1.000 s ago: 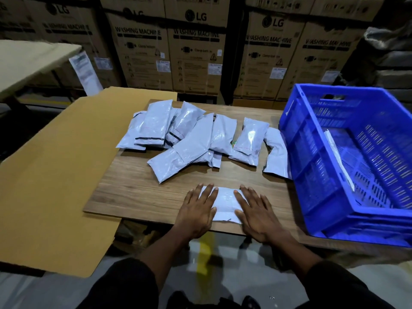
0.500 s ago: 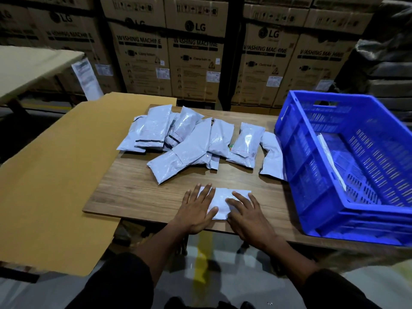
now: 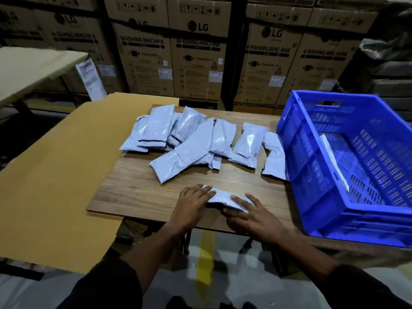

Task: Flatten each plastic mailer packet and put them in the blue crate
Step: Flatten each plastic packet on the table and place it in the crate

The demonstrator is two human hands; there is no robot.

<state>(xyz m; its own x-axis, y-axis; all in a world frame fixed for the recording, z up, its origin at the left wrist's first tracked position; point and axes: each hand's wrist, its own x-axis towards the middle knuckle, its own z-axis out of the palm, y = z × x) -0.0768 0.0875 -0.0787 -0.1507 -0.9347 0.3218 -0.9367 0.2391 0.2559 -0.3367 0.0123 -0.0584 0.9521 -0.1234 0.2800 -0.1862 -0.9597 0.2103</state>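
Pressing down on one mailer packet (image 3: 223, 198) at the near table edge, both hands are lying flat with fingers straight and spread, gripping nothing. The left hand (image 3: 191, 206) is covering the packet's 9 o'clock end, fingertips touching its top face. The right hand (image 3: 252, 216) is resting on the 3 o'clock end; the right thumb seems to be sitting at the packet's near edge, but whether it is tucking under cannot be told. The packet is lying with its long axis running 9 to 3, slightly tilted toward 4, directly under and between the fingers.

Judgement: flattening of this packet is looking about done, and the lift is coming next. The blue crate (image 3: 298, 152) is sitting at 3 o'clock from the packet, so the right hand is the nearer one for the carry. The crate is already holding one white flat item (image 3: 332, 157), leaning on the inner wall.

The pile of remaining packets (image 3: 191, 141) is lying at 12 o'clock from the hands, overlapping, still puffy, so most of the task is looking undone. All of this is sitting on the wooden table (image 3: 133, 188), with a cardboard sheet (image 3: 58, 175) at 9 o'clock and stacked washing machine cartons (image 3: 198, 52) behind.
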